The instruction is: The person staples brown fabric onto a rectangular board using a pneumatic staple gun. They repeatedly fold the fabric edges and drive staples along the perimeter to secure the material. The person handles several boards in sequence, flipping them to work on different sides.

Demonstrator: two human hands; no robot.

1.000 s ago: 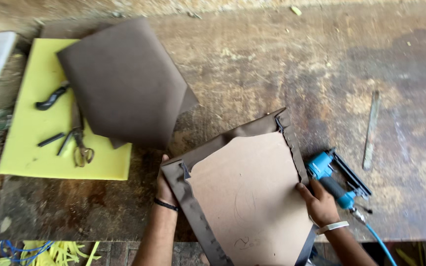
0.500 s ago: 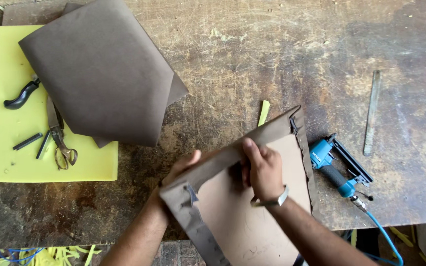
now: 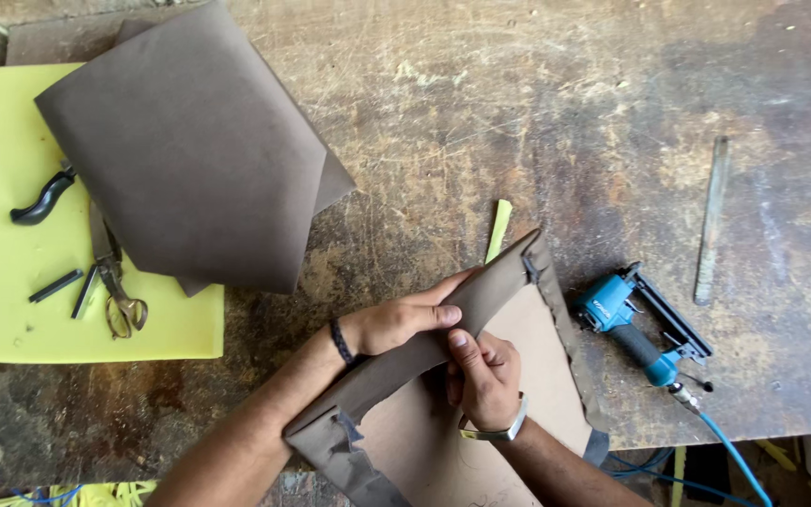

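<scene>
A flat brown board panel [image 3: 518,376] wrapped in grey-brown fabric [image 3: 495,286] lies at the near edge of the worn workbench. My left hand [image 3: 396,324] presses the folded fabric edge along the panel's upper left side. My right hand [image 3: 482,376] pinches the same fabric edge from the board side, thumb on the fold. Both hands touch each other at the fold. The panel's near end is out of view.
A blue pneumatic staple gun [image 3: 635,329] with a blue hose [image 3: 729,455] lies right of the panel. A large grey-brown fabric sheet [image 3: 190,150] rests on yellow foam [image 3: 21,300] with scissors [image 3: 110,272] and a black-handled tool [image 3: 39,199]. A metal bar [image 3: 711,221] lies far right.
My right hand moved from the panel's right edge over to the upper left fabric edge and now pinches it beside my left hand. The view has shifted closer.
</scene>
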